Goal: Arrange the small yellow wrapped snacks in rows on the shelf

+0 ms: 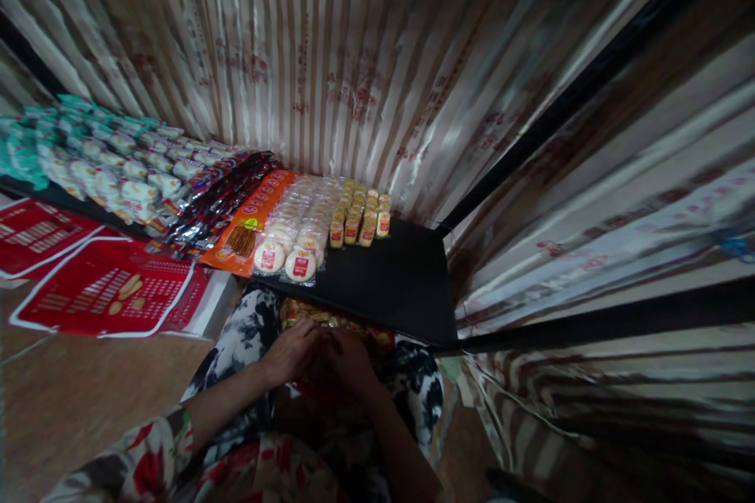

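Small gold-and-red packets in glossy wrap (296, 311) lie heaped in the lap, between black-and-white patterned trouser legs (248, 338), at the near edge of a flat black table (401, 271). Left hand (295, 350) and right hand (349, 360) meet over the heap, fingers bent inward; too dim for us to tell whether either grips a piece.

Progress, as we judge it: partway. Set out on the table: short yellow-gold packets with red labels (352, 228) in rows toward the right end; leftward, round pale clear-wrapped discs with red labels (300, 263), then a flat orange packet (248, 228). Left over, we think: the lap heap, its count hidden by the hands.

Looks: crinkled, shiny, jumbled, with red showing at the heap's right side. We cannot make out what contains it.
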Demonstrator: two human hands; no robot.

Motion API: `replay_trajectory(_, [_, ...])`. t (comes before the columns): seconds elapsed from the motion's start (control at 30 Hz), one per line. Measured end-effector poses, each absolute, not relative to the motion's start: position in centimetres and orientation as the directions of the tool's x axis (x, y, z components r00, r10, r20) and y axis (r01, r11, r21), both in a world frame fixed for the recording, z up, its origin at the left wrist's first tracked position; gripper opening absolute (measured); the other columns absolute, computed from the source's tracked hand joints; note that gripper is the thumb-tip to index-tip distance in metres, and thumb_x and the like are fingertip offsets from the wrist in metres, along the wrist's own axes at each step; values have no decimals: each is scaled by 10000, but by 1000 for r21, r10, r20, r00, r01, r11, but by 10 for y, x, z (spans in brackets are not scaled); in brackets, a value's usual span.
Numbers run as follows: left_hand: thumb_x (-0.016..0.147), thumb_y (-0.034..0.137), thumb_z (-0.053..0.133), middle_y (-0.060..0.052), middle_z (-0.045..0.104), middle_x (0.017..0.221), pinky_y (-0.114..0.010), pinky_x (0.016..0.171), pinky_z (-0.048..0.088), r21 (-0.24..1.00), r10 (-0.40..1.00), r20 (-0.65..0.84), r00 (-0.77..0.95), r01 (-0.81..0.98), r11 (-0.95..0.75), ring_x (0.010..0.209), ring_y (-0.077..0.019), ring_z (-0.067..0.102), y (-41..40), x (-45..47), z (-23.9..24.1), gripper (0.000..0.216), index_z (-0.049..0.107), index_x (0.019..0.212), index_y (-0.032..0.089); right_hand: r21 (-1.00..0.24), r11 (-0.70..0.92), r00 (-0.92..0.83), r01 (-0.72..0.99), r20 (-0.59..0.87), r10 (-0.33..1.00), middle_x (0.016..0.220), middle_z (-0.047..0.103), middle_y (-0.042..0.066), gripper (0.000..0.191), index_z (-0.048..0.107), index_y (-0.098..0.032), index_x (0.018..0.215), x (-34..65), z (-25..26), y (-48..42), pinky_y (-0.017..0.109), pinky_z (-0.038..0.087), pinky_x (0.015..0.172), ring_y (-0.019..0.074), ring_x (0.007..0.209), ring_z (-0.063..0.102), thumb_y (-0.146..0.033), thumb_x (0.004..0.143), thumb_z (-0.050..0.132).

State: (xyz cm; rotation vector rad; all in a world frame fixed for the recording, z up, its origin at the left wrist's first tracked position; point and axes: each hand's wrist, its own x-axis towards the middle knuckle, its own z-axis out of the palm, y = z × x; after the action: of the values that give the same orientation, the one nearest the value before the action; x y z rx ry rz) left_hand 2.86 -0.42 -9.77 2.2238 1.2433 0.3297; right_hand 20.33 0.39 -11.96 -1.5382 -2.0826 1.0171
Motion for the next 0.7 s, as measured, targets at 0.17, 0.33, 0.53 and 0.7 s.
replay_trajectory(0.17, [830, 118, 382, -80, 472, 1223, -345, 1006, 363, 575, 858, 115, 502, 670, -469, 1163, -198, 409, 2, 35, -85, 396, 446, 1213, 199, -819, 65, -254, 570, -101, 962, 985, 682, 60, 266, 647, -208, 979, 217, -96, 5, 352, 437, 855, 215, 924, 609, -338, 785, 519])
replay_trajectory(0.33, [804, 150, 459, -98, 433, 1266, -412, 1026, 357, 595, 936, 264, 233, 724, -348, 1210, -229, 387, 12, 53, -77, 450, 408, 1249, 198, -960, -208, -169, 185, -240, 956, 895, 688, 51, 307, 615, -191, 937, 226, -79, 8, 314, 485, 740, 196, 811, 635, -416, 737, 557])
replay_trajectory(0.53, [802, 134, 447, -79, 510, 1063, -375, 897, 467, 737, 942, 321, 100, 598, -315, 1004, -192, 525, 27, 85, -69, 377, 459, 1175, 185, -966, -241, -46, -92, -238, 970, 863, 682, 49, 430, 593, -184, 980, 232, -70, 18, 295, 490, 723, 173, 771, 636, -433, 640, 685])
replay_trajectory(0.7, [782, 89, 394, -94, 494, 1090, -350, 877, 478, 797, 935, 342, 99, 496, -344, 976, -178, 540, 42, 107, -61, 383, 478, 1146, 175, -984, -164, 2, -69, -164, 986, 907, 685, 60, 405, 628, -188, 978, 242, -68, 37, 333, 489, 799, 193, 816, 640, -402, 638, 683])
